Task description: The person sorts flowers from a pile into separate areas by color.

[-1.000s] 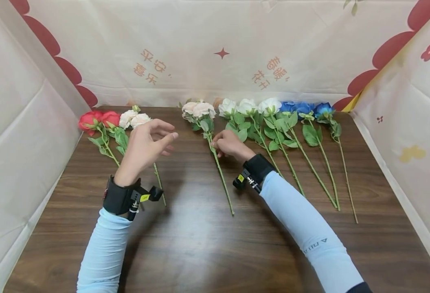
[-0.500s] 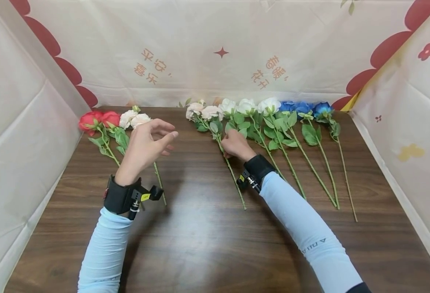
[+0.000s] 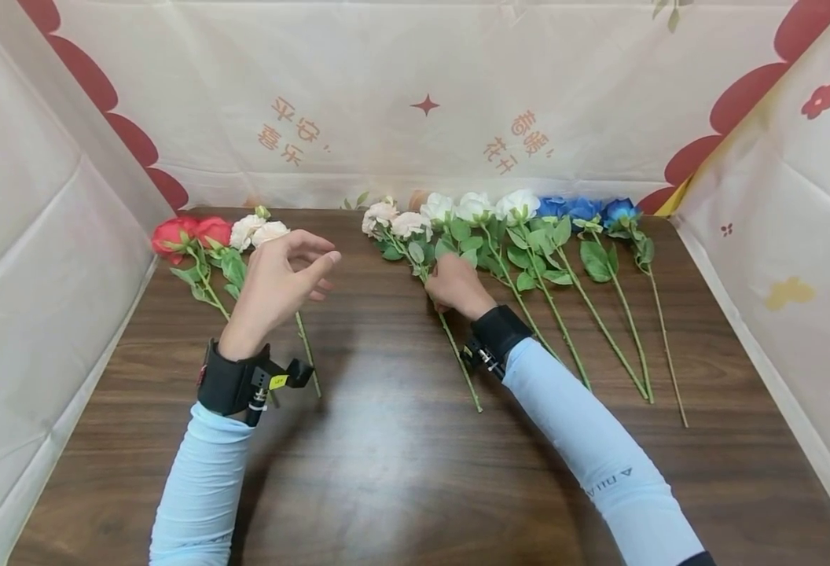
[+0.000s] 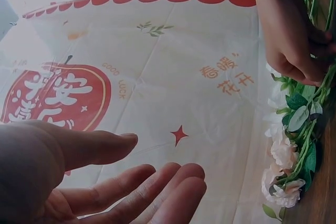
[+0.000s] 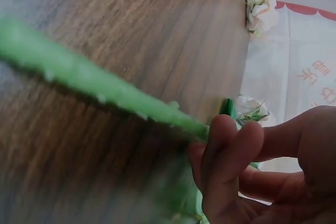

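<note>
My right hand [image 3: 460, 287] pinches the green stem [image 5: 115, 90] of a pale pink rose spray [image 3: 411, 226], which lies just left of the white roses [image 3: 475, 207]. Close up in the right wrist view, the stem runs from the upper left into the fingertips of that hand [image 5: 252, 166]. Relaxed and holding nothing, my left hand [image 3: 277, 287] hovers over the stems of the cream rose spray [image 3: 269, 234] and red roses [image 3: 174, 239] on the left. Its thumb and fingers stand apart in the left wrist view.
Several blue roses [image 3: 585, 208] lie right of the white ones, their long stems [image 3: 666, 354] slanting toward the front. Beneath everything is a dark wood table [image 3: 387, 487]. Printed cloth walls [image 3: 387, 86] close off the back and both sides.
My right hand has drawn the pink spray rightward, up against the white roses, with its stem end swinging right too. The left hand has stayed about where it was.
</note>
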Action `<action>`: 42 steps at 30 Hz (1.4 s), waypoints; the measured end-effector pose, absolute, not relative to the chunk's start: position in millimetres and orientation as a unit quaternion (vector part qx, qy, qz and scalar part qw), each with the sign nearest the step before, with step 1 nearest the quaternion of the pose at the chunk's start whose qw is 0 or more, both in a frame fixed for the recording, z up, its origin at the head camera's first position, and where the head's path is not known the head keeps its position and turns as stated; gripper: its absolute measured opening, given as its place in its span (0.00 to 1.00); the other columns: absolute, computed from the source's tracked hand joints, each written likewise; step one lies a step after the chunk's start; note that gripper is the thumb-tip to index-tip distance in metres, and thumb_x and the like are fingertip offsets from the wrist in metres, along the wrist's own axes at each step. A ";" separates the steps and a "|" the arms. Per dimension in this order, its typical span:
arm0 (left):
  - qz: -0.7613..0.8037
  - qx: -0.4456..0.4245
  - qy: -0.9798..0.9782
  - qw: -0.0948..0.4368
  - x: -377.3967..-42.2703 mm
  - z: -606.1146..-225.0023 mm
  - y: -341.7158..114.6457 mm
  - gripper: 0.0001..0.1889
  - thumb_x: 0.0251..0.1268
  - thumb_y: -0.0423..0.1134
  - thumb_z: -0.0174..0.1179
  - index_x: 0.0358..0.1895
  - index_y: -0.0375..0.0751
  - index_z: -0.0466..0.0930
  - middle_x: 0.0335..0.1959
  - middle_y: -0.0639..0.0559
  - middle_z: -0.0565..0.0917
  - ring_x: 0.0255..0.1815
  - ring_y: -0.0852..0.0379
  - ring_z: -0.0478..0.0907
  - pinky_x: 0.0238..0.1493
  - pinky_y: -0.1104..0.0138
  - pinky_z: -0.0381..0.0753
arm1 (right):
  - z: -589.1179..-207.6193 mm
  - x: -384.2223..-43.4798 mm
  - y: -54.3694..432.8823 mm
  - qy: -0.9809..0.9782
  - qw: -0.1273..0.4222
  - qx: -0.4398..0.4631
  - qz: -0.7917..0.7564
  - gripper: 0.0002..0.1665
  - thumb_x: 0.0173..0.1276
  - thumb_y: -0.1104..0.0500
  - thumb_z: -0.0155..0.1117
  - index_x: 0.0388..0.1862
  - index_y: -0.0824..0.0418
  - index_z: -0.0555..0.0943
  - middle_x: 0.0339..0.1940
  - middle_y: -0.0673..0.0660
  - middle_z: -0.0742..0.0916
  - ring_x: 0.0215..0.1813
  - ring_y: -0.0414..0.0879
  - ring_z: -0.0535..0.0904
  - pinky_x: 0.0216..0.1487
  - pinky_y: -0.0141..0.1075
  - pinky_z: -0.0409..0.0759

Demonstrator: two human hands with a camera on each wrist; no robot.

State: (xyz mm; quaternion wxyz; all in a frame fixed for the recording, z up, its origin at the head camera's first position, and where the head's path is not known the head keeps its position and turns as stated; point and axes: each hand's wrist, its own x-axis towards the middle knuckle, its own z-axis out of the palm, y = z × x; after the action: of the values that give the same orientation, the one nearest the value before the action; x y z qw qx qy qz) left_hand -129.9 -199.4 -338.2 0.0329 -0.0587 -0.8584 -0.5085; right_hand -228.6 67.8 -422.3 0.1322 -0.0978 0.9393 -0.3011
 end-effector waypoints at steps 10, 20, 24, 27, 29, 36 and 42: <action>-0.490 -0.052 -0.870 0.031 -129.1 -341.7 -199.1 0.16 0.74 0.49 0.62 0.54 0.43 0.84 0.45 0.44 0.91 0.27 0.60 0.89 0.33 0.63 0.90 | -412.2 -204.1 81.5 0.944 0.066 -0.147 -0.289 0.15 0.73 0.59 0.59 0.26 0.61 0.83 0.16 0.51 0.82 0.16 0.44 0.77 0.23 0.35 0.73; -0.478 -0.058 -0.876 0.024 -123.6 -348.1 -192.0 0.12 0.74 0.45 0.63 0.52 0.43 0.85 0.42 0.45 0.92 0.27 0.57 0.89 0.33 0.57 0.90 | -394.8 -161.3 103.2 0.911 0.042 -0.224 -0.345 0.07 0.71 0.62 0.67 0.43 0.63 0.88 0.33 0.55 0.91 0.25 0.40 0.83 0.35 0.38 0.84; -0.468 -0.058 -0.882 0.020 -123.6 -352.0 -186.4 0.12 0.74 0.45 0.64 0.52 0.43 0.84 0.42 0.44 0.91 0.27 0.56 0.88 0.33 0.57 0.90 | -388.2 -153.5 105.2 0.906 0.031 -0.233 -0.351 0.06 0.71 0.63 0.68 0.42 0.63 0.88 0.31 0.55 0.91 0.24 0.40 0.83 0.34 0.38 0.84; -0.463 -0.069 -0.884 -0.001 -125.4 -359.0 -175.7 0.13 0.73 0.44 0.65 0.52 0.41 0.84 0.43 0.43 0.91 0.28 0.54 0.88 0.32 0.58 0.89 | -385.9 -151.2 107.3 0.908 0.027 -0.231 -0.350 0.05 0.71 0.62 0.68 0.42 0.61 0.88 0.31 0.54 0.91 0.25 0.41 0.83 0.35 0.38 0.83; -0.462 -0.076 -0.883 -0.020 -125.7 -366.3 -168.1 0.13 0.72 0.44 0.66 0.52 0.41 0.84 0.43 0.43 0.91 0.28 0.52 0.88 0.31 0.59 0.88 | -385.5 -149.5 110.4 0.910 0.028 -0.225 -0.348 0.06 0.71 0.62 0.67 0.42 0.62 0.88 0.31 0.54 0.91 0.26 0.41 0.83 0.36 0.38 0.83; -0.434 -0.026 -0.900 -0.041 -122.5 -404.8 -190.0 0.14 0.72 0.44 0.66 0.51 0.38 0.85 0.38 0.40 0.91 0.27 0.51 0.89 0.27 0.65 0.86 | -387.8 -146.4 116.8 0.909 0.034 -0.216 -0.355 0.06 0.71 0.62 0.67 0.42 0.62 0.88 0.31 0.55 0.91 0.24 0.40 0.82 0.36 0.38 0.83; -0.375 0.048 -0.926 -0.022 -131.6 -421.8 -243.9 0.17 0.72 0.46 0.64 0.50 0.34 0.84 0.32 0.38 0.91 0.21 0.54 0.88 0.23 0.64 0.85 | -388.2 -147.6 115.5 0.903 0.045 -0.217 -0.368 0.07 0.72 0.61 0.67 0.43 0.62 0.88 0.32 0.57 0.91 0.23 0.40 0.82 0.35 0.38 0.83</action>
State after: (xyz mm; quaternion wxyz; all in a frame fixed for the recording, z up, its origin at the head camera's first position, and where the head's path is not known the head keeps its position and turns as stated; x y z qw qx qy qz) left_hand -131.6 -243.9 -421.8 -0.0216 0.0476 -0.9256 -0.3748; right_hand -147.6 115.5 -388.2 0.0446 -0.2173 0.9029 -0.3682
